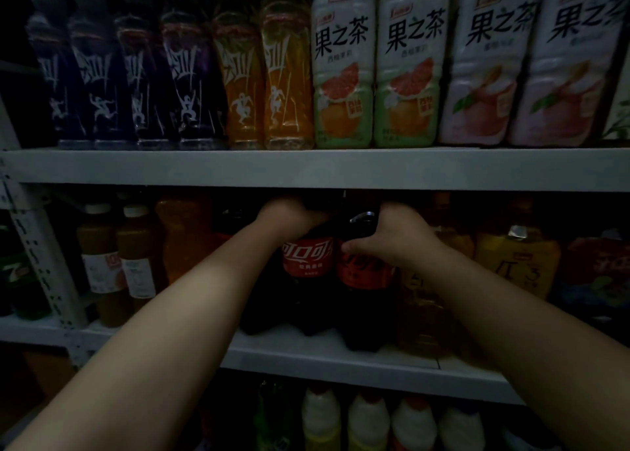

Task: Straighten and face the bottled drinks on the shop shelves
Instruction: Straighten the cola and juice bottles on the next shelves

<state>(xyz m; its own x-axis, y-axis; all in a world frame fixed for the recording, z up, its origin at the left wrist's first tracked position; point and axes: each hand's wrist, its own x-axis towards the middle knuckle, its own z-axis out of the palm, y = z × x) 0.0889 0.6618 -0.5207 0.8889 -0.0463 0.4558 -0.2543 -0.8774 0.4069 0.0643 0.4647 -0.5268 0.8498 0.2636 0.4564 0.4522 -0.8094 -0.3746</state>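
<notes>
Two large dark cola bottles with red labels stand side by side on the middle shelf (306, 351). My left hand (289, 217) wraps over the shoulder of the left cola bottle (306, 263), whose label faces forward. On the upper part of the right cola bottle (364, 273) sits my right hand (392, 235), closed around it; that label is turned partly aside. Both bottle necks are hidden under the upper shelf edge (306, 169). The scene is dim.
The top shelf carries purple and orange sports drinks (191, 75) and white fruit tea bottles (344, 68). Beside the colas stand brown juice bottles (102, 263), an orange drink (184, 235) and yellow tea bottles (518, 266). White-bodied bottles (368, 423) fill the bottom shelf.
</notes>
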